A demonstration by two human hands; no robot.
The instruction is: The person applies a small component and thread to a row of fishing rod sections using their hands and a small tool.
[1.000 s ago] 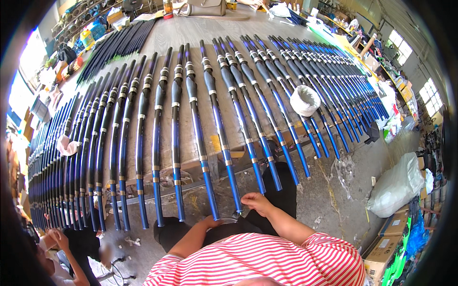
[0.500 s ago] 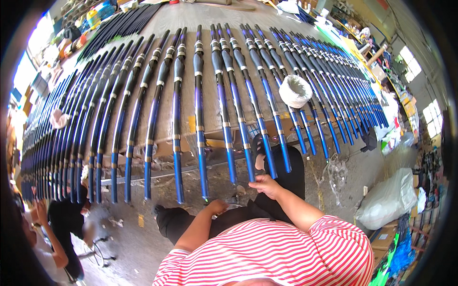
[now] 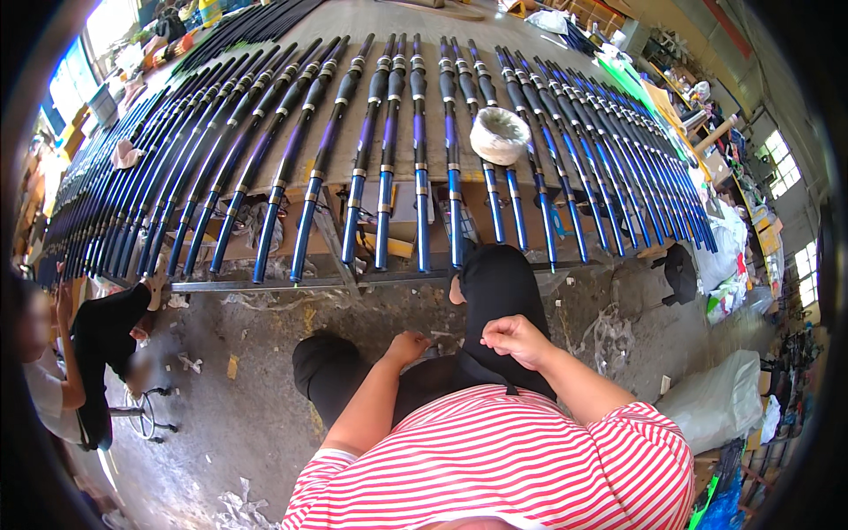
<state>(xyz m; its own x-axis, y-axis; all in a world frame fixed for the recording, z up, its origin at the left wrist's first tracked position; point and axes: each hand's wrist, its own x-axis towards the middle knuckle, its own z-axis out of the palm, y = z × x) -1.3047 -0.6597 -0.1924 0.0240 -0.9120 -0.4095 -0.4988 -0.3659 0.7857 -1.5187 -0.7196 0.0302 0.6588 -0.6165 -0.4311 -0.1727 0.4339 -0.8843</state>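
Note:
Many blue-and-black fishing rods (image 3: 386,190) lie side by side across the table, their blue ends jutting over its near edge. My right hand (image 3: 517,340) is pinched above my right thigh, apart from the rods; anything between its fingertips is too small to make out. To its left, my left hand (image 3: 406,347) is curled at my lap, with a small pale bit near its fingertips that I cannot name. Neither hand touches a rod. A white, crumpled-looking round container (image 3: 500,135) rests on the rods right of the middle.
The table (image 3: 362,18) holds a bundle of black rods (image 3: 256,34) at its far left. Another person (image 3: 66,362) sits at the left, near a wheeled stool base (image 3: 146,415). A big whitish sack (image 3: 715,402) stands at the right. Scraps litter the floor.
My right hand has let go of a rod's blue end and drawn back over my thigh. My left hand stays low by my lap. The view has shifted, so the rods sit higher.

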